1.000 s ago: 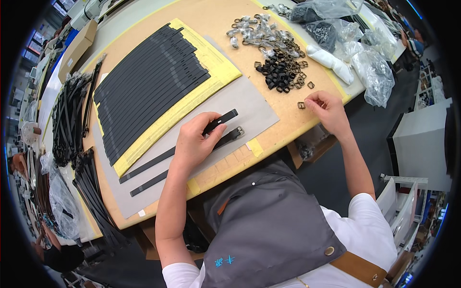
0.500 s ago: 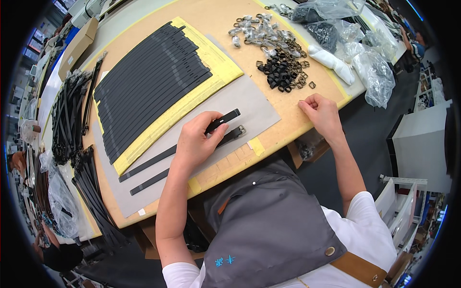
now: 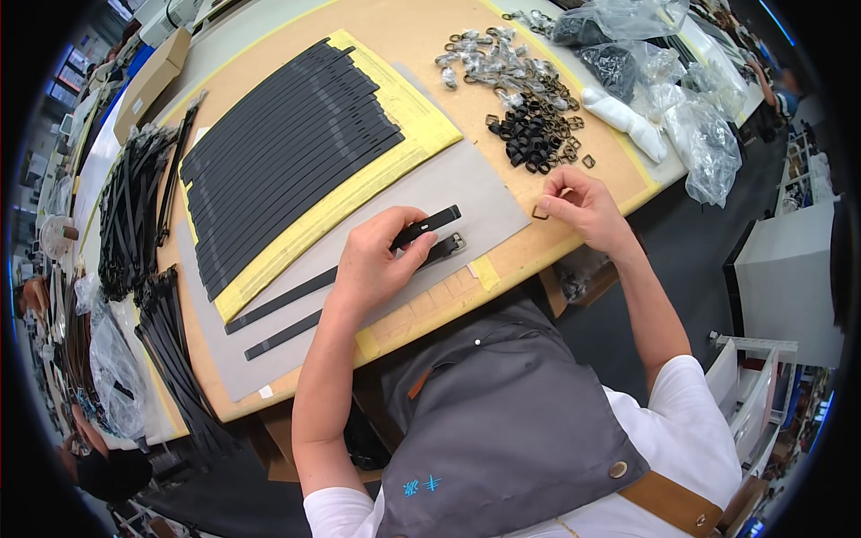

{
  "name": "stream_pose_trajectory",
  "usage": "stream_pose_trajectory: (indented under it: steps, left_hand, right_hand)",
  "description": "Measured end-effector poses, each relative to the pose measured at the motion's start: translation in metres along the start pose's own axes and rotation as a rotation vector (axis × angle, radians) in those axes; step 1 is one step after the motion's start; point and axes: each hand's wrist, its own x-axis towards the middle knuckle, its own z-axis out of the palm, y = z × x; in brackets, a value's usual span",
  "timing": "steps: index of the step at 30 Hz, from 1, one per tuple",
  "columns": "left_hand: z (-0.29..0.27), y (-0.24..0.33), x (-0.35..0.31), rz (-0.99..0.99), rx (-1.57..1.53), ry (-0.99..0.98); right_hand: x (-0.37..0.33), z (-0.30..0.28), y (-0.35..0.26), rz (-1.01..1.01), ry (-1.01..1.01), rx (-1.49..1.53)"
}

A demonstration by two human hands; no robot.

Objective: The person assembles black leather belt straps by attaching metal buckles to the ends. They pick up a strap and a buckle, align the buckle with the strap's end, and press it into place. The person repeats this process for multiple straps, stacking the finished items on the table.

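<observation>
My left hand [image 3: 375,255] pinches a black strap [image 3: 285,300] near its folded, slotted end, and the rest runs down left across the grey mat [image 3: 489,202]. Just below it lies a second black strap [image 3: 285,335], its far end fitted with a metal buckle [image 3: 458,241]. Between thumb and fingers, my right hand [image 3: 581,213] grips a small square bronze-coloured buckle [image 3: 535,214] over the table's right side. Beyond that hand lies a pile of black strap loops [image 3: 529,143] with loose bronze buckles [image 3: 574,143] around it.
Rows of black straps [image 3: 287,161] cover a yellow sheet [image 3: 421,125] behind my left hand. Bundled straps [image 3: 134,215] lie at the left. Plastic-wrapped metal fittings [image 3: 502,63] and clear plastic bags [image 3: 700,134] sit at the far right. The table's front edge [image 3: 502,278] is close to my apron.
My right hand has moved a little left, and a square buckle now shows at its fingertips. The strap in my left hand has shifted slightly right.
</observation>
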Motion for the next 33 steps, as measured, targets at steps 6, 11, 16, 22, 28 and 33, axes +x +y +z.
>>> stream_pose_trajectory:
  steps: [6,11,16,22,28,33]
  left_hand:
    - [-0.001,0.004,-0.002,0.056,-0.105,-0.004]
    - [0.002,0.003,-0.002,0.115,-0.06,0.055]
    - [0.004,0.002,-0.003,0.081,-0.014,0.106]
    - [0.005,0.001,-0.003,0.065,0.07,0.092]
    - [0.0,0.001,-0.005,0.016,0.041,0.032]
    - [0.003,0.003,-0.004,-0.005,-0.038,0.036]
  right_hand:
    - [0.014,0.058,-0.017,0.071,-0.127,0.295]
    - [0.015,0.098,-0.018,-0.069,-0.032,0.384]
    - [0.014,0.12,-0.016,-0.28,0.086,0.199]
    - [0.01,0.137,-0.031,-0.519,0.102,-0.176]
    - [0.021,0.129,-0.027,-0.616,-0.007,-0.302]
    - [0.025,0.118,-0.03,-0.517,-0.152,-0.251]
